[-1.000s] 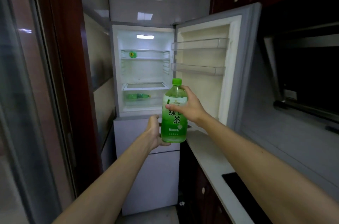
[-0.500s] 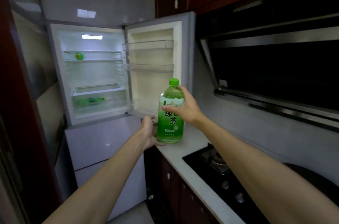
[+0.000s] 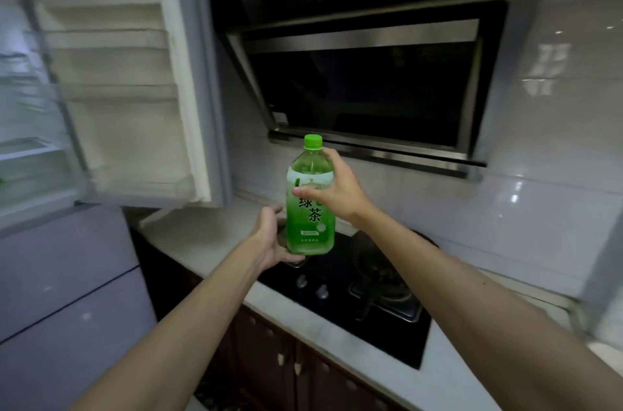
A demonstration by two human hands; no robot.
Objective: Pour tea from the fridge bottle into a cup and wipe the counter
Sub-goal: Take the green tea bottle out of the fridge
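A green tea bottle (image 3: 310, 218) with a green cap and a white-and-green label is held upright in the air over the left edge of the stove. My right hand (image 3: 337, 191) grips its upper body from the right, thumb across the label. My left hand (image 3: 274, 235) cups the bottle's lower left side and base from below. No cup is in view.
The fridge door (image 3: 128, 100) stands open at the left, its shelves bare. A black gas stove (image 3: 364, 292) with two knobs is set in the white counter (image 3: 202, 238). A dark range hood (image 3: 371, 83) hangs above. Dark wooden cabinets (image 3: 276, 360) run below the counter.
The view has swung right from the open fridge to the stove. Both hands carried the bottle along, from in front of the fridge to above the stove's left edge.
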